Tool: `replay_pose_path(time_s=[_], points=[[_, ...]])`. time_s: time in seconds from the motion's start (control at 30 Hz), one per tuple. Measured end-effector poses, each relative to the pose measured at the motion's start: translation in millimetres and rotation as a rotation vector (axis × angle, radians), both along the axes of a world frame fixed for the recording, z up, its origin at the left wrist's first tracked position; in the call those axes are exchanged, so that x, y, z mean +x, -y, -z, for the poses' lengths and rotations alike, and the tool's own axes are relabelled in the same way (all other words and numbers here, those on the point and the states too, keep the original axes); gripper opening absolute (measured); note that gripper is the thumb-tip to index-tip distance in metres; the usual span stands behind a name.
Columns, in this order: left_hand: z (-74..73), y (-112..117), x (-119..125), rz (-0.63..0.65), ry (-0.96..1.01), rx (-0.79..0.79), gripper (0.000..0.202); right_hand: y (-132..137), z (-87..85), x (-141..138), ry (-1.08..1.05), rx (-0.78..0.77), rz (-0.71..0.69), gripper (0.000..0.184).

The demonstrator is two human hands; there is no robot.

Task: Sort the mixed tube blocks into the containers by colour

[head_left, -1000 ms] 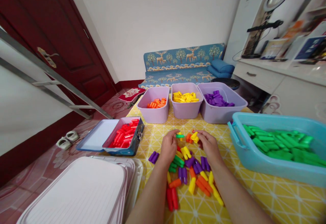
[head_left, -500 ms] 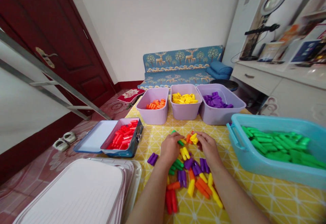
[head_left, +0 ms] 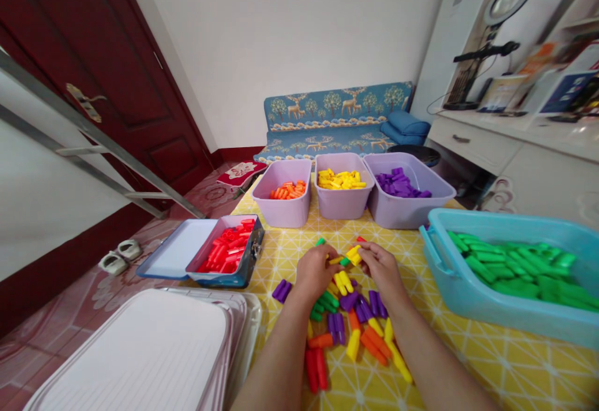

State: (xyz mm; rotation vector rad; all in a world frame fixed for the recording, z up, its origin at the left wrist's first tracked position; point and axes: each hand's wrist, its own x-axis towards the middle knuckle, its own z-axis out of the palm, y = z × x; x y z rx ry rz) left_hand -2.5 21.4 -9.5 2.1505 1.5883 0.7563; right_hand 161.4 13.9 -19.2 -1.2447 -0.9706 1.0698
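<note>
My left hand (head_left: pixel 316 272) is closed, its fingertips on a plastic tube piece with a sliver of yellow showing; the fingers hide most of it. Opposite it, my right hand (head_left: pixel 382 269) pinches a yellow tube piece (head_left: pixel 354 254). Between the two hands shows a green tube piece (head_left: pixel 345 262); whether it is joined to either held piece I cannot tell. Loose tube pieces in several colours lie below the hands, among them a purple pair (head_left: pixel 336 328), a red pair (head_left: pixel 316 369) and an orange pair (head_left: pixel 375 345).
Lilac bins hold orange (head_left: pixel 281 210), yellow (head_left: pixel 344 205) and purple (head_left: pixel 407 214) pieces along the table's far side. A turquoise tub (head_left: pixel 510 311) of green pieces stands right. Left are an open tin (head_left: pixel 238 274) of red pieces and stacked white trays (head_left: pixel 135 348).
The orange piece that showed between my hands is out of sight, and a red one shows beyond my right fingers. A green piece has come into view below the yellow one.
</note>
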Motion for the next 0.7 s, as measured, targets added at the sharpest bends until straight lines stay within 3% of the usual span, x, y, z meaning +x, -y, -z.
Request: replay_pose_path(time_s=[0.17, 0.33, 0.5, 0.7], points=[[4.8, -1.1, -0.7, 0.059, 0.333, 0.101, 0.019, 4.9, -8.6, -0.2, -0.002, 0.044, 0.036, 0.034], [-3.7, 2.5, 0.1, 0.068, 0.63, 0.242, 0.02, 7.2, -7.7, -8.1, 0.062, 0.098, -0.13, 0.037], [-7.6, 5.5, 3.4, 0.252, 0.608, 0.149, 0.024, 7.7, -3.5, -13.9, 0.192, 0.136, -0.278, 0.036], [-10.8, 8.5, 1.4, 0.324, 0.581, 0.104, 0.043, 5.7, -4.2, -12.3, 0.219, 0.172, -0.258, 0.042]])
